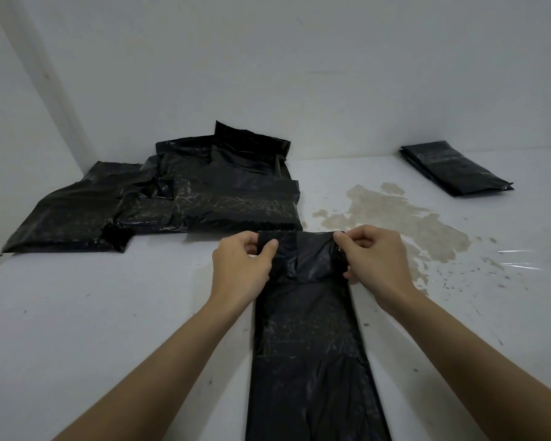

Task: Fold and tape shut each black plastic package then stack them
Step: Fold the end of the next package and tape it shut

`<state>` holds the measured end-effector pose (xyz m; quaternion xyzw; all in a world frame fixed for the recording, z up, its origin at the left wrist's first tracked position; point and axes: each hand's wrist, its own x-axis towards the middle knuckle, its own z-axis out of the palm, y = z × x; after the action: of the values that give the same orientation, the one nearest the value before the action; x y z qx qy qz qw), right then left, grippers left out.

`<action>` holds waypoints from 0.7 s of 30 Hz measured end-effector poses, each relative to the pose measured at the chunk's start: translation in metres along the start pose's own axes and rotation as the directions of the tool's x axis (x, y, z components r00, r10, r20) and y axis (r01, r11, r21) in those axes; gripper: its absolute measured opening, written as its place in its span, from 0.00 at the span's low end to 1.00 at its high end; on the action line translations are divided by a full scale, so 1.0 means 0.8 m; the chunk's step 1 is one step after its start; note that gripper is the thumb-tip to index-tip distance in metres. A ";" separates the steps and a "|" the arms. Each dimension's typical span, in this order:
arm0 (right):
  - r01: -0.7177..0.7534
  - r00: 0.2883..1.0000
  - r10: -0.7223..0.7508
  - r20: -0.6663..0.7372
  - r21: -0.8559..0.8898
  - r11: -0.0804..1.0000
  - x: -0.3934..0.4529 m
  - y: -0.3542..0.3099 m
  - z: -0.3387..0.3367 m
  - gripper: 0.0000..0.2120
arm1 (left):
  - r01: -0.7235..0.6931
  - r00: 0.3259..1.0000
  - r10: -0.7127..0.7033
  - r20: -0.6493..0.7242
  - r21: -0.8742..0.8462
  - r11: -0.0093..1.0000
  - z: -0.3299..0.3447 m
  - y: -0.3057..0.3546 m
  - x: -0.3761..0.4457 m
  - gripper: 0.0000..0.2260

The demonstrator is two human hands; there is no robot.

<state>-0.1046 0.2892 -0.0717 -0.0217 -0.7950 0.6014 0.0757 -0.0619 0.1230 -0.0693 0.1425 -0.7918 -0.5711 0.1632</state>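
While the package lies lengthwise at lower centre, left hand and right hand pinch its far flap's corners (thin, limp, probably slippery film); corners suit best.

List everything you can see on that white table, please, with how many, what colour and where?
Package being folded: one, black, centre near edge, far end gripped by both hands.
Loose pile of packages: several overlapping, exact count unclear, black, far left by the wall.
Neat stack of packages: count unclear, black, far right.
Stain: one, brownish, right of centre.
Table: one, white.
Wall: white, behind.
Left hand: pinches the package's left corner.
Right hand: pinches the right corner.
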 end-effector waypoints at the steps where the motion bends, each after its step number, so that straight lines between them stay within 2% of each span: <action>1: -0.005 1.000 0.005 0.007 0.002 1.000 0.001 0.000 0.000 0.09 | 0.002 1.000 -0.002 0.000 -0.003 1.000 0.000 0.000 0.000 0.04; 5: -0.007 0.999 0.007 0.041 -0.016 1.000 0.002 -0.002 0.000 0.09 | 0.004 1.000 -0.004 -0.005 -0.005 1.000 0.001 -0.001 0.002 0.04; 10: 0.047 0.999 -0.047 0.002 -0.086 0.995 0.001 -0.003 0.004 0.11 | 0.014 1.000 -0.014 -0.001 -0.035 0.999 0.003 -0.004 0.001 0.06; 12: 0.046 0.999 -0.046 0.001 -0.076 0.996 0.001 -0.003 0.005 0.11 | 0.062 0.998 -0.061 0.016 -0.077 0.995 0.003 -0.002 0.002 0.10; 14: 0.031 0.999 -0.031 0.010 -0.055 0.998 0.001 -0.004 0.004 0.12 | 0.136 0.990 -0.132 0.042 -0.129 0.982 0.000 0.001 0.006 0.15; 16: 0.006 1.000 -0.005 0.023 -0.032 0.999 0.001 -0.006 0.002 0.12 | 0.195 0.980 -0.185 0.079 -0.153 0.969 -0.005 0.006 0.010 0.15; 21: -0.110 0.989 0.105 0.101 0.052 0.993 0.000 -0.012 -0.003 0.13 | 0.218 0.958 -0.198 0.206 -0.078 0.973 -0.020 0.020 0.014 0.12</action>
<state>-0.1038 0.2885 -0.0616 -0.0329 -0.7777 0.6277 0.0047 -0.0658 0.1095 -0.0484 0.1598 -0.7549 -0.6354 0.0301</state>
